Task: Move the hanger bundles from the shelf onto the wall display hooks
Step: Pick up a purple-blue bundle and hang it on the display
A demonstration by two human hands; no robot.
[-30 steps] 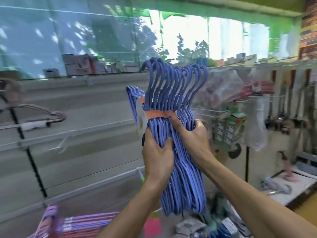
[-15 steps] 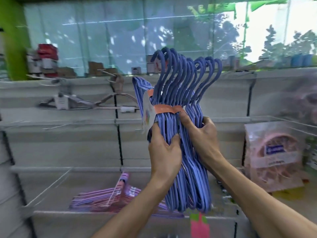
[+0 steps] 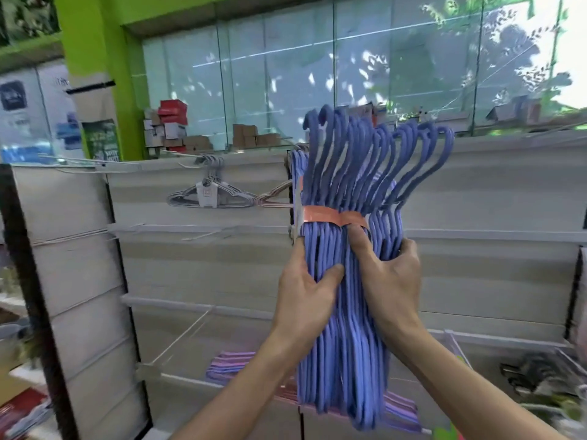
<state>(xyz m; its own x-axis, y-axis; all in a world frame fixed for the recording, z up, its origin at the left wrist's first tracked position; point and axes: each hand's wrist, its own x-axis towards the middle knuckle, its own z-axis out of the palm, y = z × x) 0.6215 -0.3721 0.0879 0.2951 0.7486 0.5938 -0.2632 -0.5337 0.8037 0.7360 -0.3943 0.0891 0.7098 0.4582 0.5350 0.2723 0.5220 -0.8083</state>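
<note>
A thick bundle of blue-purple hangers (image 3: 346,360), bound by an orange paper band (image 3: 320,215), stands upright in front of me with its hooks pointing up. My left hand (image 3: 305,300) grips the bundle's left side below the band. My right hand (image 3: 390,281) grips its right side, thumb up by the band. Behind the bundle is the white slat wall (image 3: 197,265) with thin wire display hooks (image 3: 190,328). A grey hanger bundle (image 3: 209,195) and a pink one (image 3: 274,198) hang high on the wall. More purple and pink bundles (image 3: 228,366) lie on the low shelf.
Stacked small boxes (image 3: 168,125) sit on top of the wall unit before a glass window. A black upright post (image 3: 28,281) and a side panel stand at the left. Dark items (image 3: 536,373) lie on the shelf at the lower right.
My view has swung left along the wall while both hands keep the same grip on the bundle. The hanging grey and pink bundles now sit just left of it.
</note>
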